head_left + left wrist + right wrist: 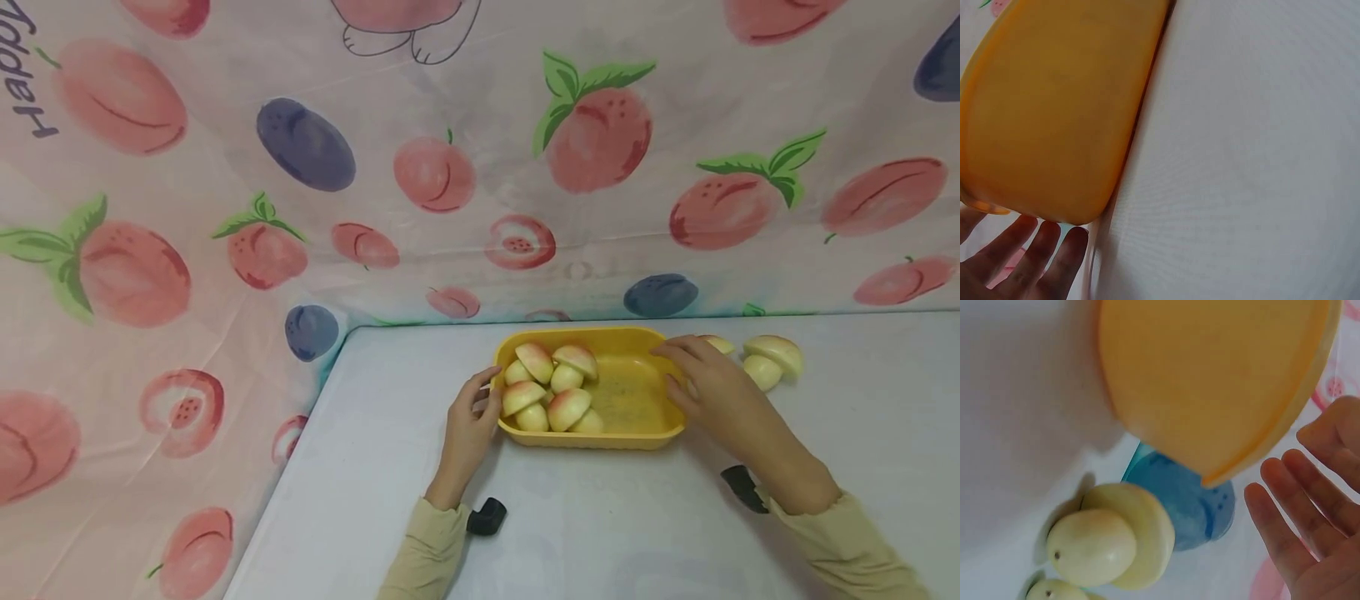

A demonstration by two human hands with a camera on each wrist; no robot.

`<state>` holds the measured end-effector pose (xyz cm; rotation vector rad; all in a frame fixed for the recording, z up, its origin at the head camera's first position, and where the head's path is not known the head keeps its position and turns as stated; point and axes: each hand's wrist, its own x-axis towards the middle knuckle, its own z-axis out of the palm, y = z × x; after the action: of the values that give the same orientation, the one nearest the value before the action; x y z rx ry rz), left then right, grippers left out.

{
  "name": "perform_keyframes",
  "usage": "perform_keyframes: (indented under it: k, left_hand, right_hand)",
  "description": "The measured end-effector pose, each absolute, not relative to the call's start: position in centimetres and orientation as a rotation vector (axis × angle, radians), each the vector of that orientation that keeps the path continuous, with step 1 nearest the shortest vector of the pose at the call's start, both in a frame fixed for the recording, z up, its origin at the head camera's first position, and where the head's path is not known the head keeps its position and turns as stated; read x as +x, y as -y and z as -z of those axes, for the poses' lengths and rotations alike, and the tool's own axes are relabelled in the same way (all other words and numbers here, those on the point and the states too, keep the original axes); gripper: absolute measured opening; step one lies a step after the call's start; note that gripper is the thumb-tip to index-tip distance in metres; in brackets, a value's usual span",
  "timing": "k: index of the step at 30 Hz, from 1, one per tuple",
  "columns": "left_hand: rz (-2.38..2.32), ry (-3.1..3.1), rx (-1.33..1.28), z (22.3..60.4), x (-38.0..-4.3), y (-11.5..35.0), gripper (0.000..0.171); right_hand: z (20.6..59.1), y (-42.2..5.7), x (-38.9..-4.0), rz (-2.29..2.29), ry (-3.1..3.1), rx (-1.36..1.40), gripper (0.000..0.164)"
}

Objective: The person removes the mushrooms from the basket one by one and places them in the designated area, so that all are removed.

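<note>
A yellow rectangular tray (592,442) holds several pale mushroom-shaped pieces with reddish-tinged caps (567,408), grouped in its left half. At the tray's left end is my left hand (471,421); in the left wrist view its extended fingers (1038,256) come up to the tray's end wall (1066,119). My right hand (716,392) hovers by the right end, fingers spread and nothing in them. The right wrist view shows its fingertips apart from the tray wall (1204,381). Beyond this hand sits another mushroom piece (776,357), with one more (717,343) partly hidden behind the hand.
A white-covered table (600,517) carries everything. A fruit-printed cloth (450,100) hangs at the back and left, meeting the table just behind the tray. Black bands (487,517) show at both wrists, below beige sleeves (427,542).
</note>
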<state>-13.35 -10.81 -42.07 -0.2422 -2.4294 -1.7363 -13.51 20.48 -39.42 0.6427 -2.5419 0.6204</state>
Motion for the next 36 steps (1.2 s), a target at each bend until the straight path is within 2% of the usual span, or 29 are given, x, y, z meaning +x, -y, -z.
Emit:
perform_keyframes:
  k: [31,36]
  left_hand:
    - [1.717,2.46,-0.209,41.8,-13.3,10.7,0.034]
    - [1.712,2.466,-0.208,41.9,-13.3,10.7,0.034]
  right_hand:
    - [41.1,-15.0,-13.7,-0.716,2.619,0.783,0.029]
    - [41.0,-14.2,-13.6,-0.727,2.661,0.769,0.033]
